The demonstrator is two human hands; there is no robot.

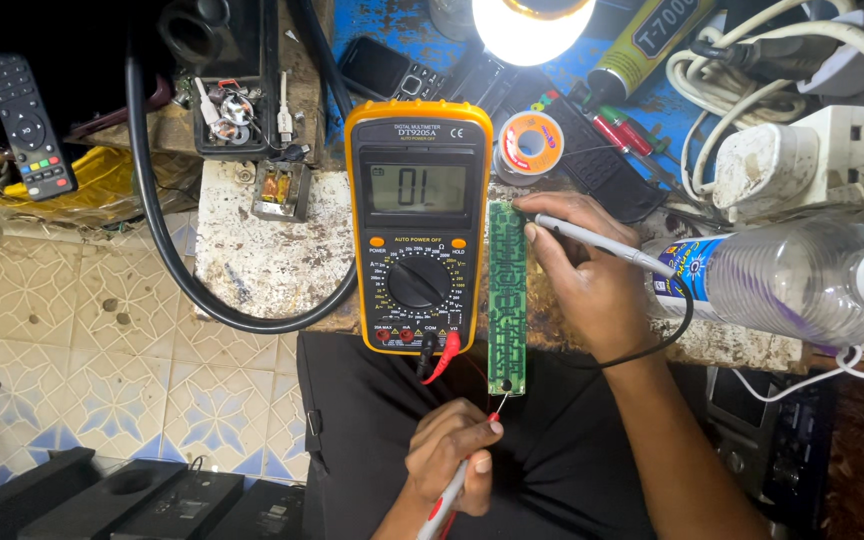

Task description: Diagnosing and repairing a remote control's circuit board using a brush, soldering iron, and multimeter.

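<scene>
Long green circuit strip (507, 296), lengthwise beside multimeter (418, 226)

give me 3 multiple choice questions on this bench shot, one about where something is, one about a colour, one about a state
1. Where does the green circuit strip lie?
A. just right of the multimeter
B. on the tiled floor
C. on top of the remote control

2. What colour is the multimeter's outer casing?
A. blue
B. white
C. yellow-orange

3. How does the right hand stand?
A. open and empty
B. closed on a grey probe whose tip meets the strip's top end
C. resting on the plastic bottle

Answers:
1 A, the strip lies alongside the meter's right edge.
2 C, a yellow-orange shell frames the dark face.
3 B, fingers pinch the probe at the strip's top, while the left hand holds a red probe at its bottom end.
</scene>
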